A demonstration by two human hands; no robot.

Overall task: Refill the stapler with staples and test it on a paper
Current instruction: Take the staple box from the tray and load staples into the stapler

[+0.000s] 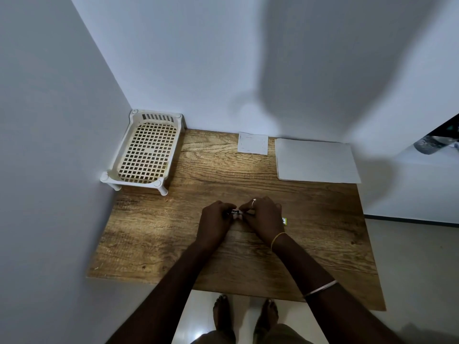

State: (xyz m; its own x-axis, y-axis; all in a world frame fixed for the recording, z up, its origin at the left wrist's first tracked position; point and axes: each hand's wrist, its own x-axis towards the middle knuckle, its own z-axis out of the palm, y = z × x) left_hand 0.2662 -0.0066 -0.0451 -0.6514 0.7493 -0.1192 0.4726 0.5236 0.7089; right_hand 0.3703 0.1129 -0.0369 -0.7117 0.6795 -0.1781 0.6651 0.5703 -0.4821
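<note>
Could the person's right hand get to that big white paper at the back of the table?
Probably yes: only bare table lies between the right hand and the paper, though it is now holding the stapler.

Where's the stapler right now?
Head view, centre of the table: the stapler is pinched between the left hand and the right hand; the paper stack lies beyond, far right.

the left arm (173, 281) and right arm (305, 269) reach forward and converge, hands almost meeting, backs up. the left hand (215, 220) curls its fingers round a small metal stapler (234, 212); the right hand (263, 217), fingers bent, pinches its other end with its fingertips.
</note>
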